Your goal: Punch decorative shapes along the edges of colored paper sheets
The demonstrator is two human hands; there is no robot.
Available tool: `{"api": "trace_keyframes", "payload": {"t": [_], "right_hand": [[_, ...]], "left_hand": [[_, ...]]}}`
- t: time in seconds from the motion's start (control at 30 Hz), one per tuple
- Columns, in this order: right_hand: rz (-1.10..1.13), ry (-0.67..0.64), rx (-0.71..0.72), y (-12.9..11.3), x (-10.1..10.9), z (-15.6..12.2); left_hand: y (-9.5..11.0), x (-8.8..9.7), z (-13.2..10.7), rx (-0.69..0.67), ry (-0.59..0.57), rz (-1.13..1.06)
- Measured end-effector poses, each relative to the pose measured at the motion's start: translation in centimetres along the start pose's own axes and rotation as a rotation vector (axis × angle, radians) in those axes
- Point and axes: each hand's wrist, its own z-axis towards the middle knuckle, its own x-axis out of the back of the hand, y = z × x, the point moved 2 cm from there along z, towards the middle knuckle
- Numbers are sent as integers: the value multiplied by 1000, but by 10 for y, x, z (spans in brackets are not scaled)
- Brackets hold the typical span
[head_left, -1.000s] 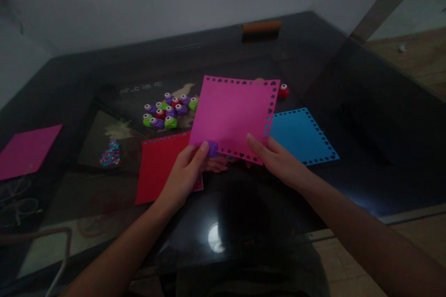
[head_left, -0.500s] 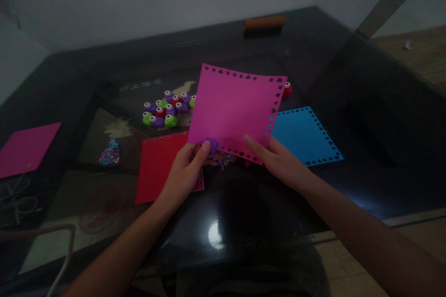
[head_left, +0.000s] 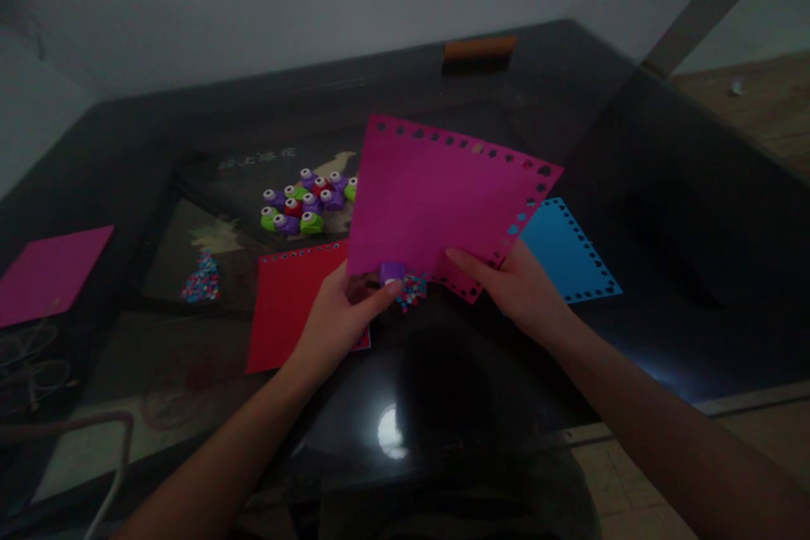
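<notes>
A square sheet of pink paper (head_left: 430,194) is held up over the dark table, tilted, with small shaped holes punched along its top, right and part of its lower edge. My right hand (head_left: 515,287) pinches its lower right part, thumb on top. At the lower left edge my left hand (head_left: 342,308) is closed around a purple craft punch (head_left: 392,272), thumb pressed on it; its other fingers are hidden. Below the sheet lies a small pile of punched paper bits (head_left: 413,291). Partly under my left hand rests a red sheet (head_left: 284,304) with a punched border.
Several purple, green and red craft punches (head_left: 310,202) stand together beyond the red sheet. A blue punched sheet (head_left: 566,257) lies right, another pink sheet (head_left: 54,270) far left. More paper bits (head_left: 202,278) form a heap. An orange-brown roll (head_left: 479,48) lies at the back edge.
The pink sheet's right side has swung outward and the sheet bends more. The purple punch has shifted slightly right with my left thumb. A red punch behind the sheet is now covered.
</notes>
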Motion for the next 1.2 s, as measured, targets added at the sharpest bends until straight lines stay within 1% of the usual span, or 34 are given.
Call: {"api": "trace_keyframes", "payload": {"t": [0.13,0.23,0.37,0.47,0.53,0.6,0.63,0.73,0.77,0.8,0.83,0.9,0.93,1.0,1.1,1.2], "right_hand": [[-75,22,2,-1,6,3],[-141,24,18,-4,13,6],[-180,-31,57,-6,19,10],[-231,-72,66,-9,24,12],[-249,-53,85,-15,29,14],[-241,24,138,-23,38,16],[-240,98,178,-27,43,16],[-310,430,345,-38,56,10],[-368,509,396,-40,57,6],[-433,545,439,-39,55,3],[-504,517,464,-37,51,0],[-590,340,473,-28,39,-3],[-612,238,445,-22,31,-3],[-637,107,373,-10,20,-2],[-671,54,262,2,11,1],[-736,32,178,7,10,3]], "left_hand": [[0,-5,-2,88,-72,-123],[0,-8,-3,91,-149,-217],[0,-14,-4,156,-273,-313],[4,-19,-3,204,-305,-317],[9,-22,1,193,-304,-306],[14,-26,6,151,-281,-290],[16,-28,10,124,-258,-286],[19,-36,19,42,-143,-296],[19,-39,22,21,-105,-296],[19,-42,24,2,-74,-291],[18,-46,26,-17,-53,-279],[16,-52,29,-56,-31,-223],[16,-54,29,-84,-20,-172],[14,-57,30,-158,15,-28],[10,-59,29,-239,55,174],[6,-60,28,-263,24,217]]}}
